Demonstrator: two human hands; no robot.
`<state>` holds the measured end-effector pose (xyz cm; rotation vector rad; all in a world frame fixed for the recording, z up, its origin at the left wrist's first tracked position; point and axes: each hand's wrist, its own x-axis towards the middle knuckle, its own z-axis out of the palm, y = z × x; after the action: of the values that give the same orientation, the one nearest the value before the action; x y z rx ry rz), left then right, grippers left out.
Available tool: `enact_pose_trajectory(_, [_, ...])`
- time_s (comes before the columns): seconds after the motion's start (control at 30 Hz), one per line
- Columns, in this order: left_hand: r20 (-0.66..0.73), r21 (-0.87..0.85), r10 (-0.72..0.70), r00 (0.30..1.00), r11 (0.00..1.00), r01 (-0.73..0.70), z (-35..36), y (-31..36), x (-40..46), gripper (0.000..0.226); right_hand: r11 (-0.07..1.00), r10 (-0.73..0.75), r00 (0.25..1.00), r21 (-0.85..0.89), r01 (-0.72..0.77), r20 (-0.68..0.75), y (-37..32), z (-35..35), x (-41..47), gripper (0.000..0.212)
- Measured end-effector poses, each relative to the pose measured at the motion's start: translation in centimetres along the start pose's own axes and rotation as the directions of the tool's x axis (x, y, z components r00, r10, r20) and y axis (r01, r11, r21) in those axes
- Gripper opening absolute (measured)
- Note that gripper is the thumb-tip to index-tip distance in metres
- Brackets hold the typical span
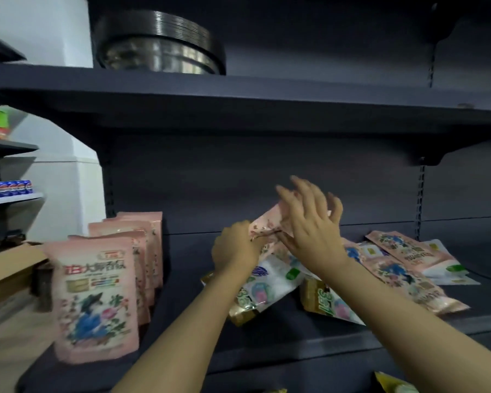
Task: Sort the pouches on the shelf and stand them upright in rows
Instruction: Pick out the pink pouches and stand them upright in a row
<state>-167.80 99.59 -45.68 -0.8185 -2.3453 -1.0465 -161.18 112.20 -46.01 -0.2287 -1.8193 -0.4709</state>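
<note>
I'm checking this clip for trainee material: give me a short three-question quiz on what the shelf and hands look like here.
1. True or false: the row of pink pouches at the left of the shelf stands upright.
2. Which hand grips the lifted pink pouch? A) left hand B) right hand C) neither
3. Fill in: the mixed pouches on the right of the shelf lie ____ in a heap.

Key
1. True; they stand one behind another.
2. A; the left hand's fingers curl round its edge, while the right hand's fingers are spread against it.
3. Flat; pink, white and gold pouches overlap one another.
</note>
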Motion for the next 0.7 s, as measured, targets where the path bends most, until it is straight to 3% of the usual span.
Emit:
enact_pose_trajectory(0.07, [0.007, -0.328, -0.144, 0.990, 0.935, 0.138, -0.9, -1.9, -0.7, 0.024, 0.917, 0.342, 0.935, 0.184, -0.353, 0.093, -2.2, -0.4, 0.3, 0.097])
enact_pose_trajectory(0.13, [0.064, -0.583, -0.263, 0.963, 0.773, 0.251, -1.1, -3.4, -1.0, 0.020, 0.616, 0.512, 0.765, 0.453, -0.644, 0.392, -3.8, -0.3, 0.4, 0.110])
enact_pose_trajectory(0.2, [0.127, -0.728, -0.319, 0.939, 0.613, 0.307, -0.9, -4.5, -1.1, 0.014, 0.124, 0.344, 0.584, 0.581, -0.804, 0.735, -4.6, 0.3, 0.3, 0.102])
enact_pose_trajectory(0.23, [0.127, -0.762, -0.323, 0.938, 0.574, 0.301, -0.9, -4.9, -0.9, 0.013, -0.017, 0.201, 0.504, 0.517, -0.856, 0.840, -4.9, 0.5, 0.3, 0.088])
enact_pose_trajectory(0.3, [0.107, -0.788, -0.327, 0.939, 0.548, 0.281, -0.8, -5.6, 0.0, 0.023, -0.022, -0.023, 0.422, 0.421, -0.907, 0.906, -5.6, 1.0, 0.3, 0.049])
enact_pose_trajectory(0.37, [0.080, -0.790, -0.309, 0.948, 0.560, 0.249, -0.7, -6.3, 1.1, 0.034, -0.020, -0.088, 0.439, 0.439, -0.898, 0.894, -6.2, 2.3, 0.5, 0.028])
enact_pose_trajectory(0.47, [0.011, -0.752, -0.300, 0.954, 0.626, 0.206, -0.2, -7.2, 3.4, 0.040, -0.060, -0.089, 0.469, 0.465, -0.883, 0.879, -6.7, 5.5, 1.2, 0.028])
enact_pose_trajectory(0.57, [-0.053, -0.678, -0.322, 0.945, 0.707, 0.203, 1.3, -8.7, 5.7, 0.042, -0.030, -0.099, 0.475, 0.474, -0.880, 0.875, -7.3, 9.2, 2.1, 0.019])
enact_pose_trajectory(0.7, [-0.189, -0.373, -0.412, 0.891, 0.870, 0.323, 3.9, -11.1, 7.7, 0.040, 0.058, -0.098, 0.488, 0.494, -0.867, 0.868, -8.5, 13.7, 2.7, 0.016])
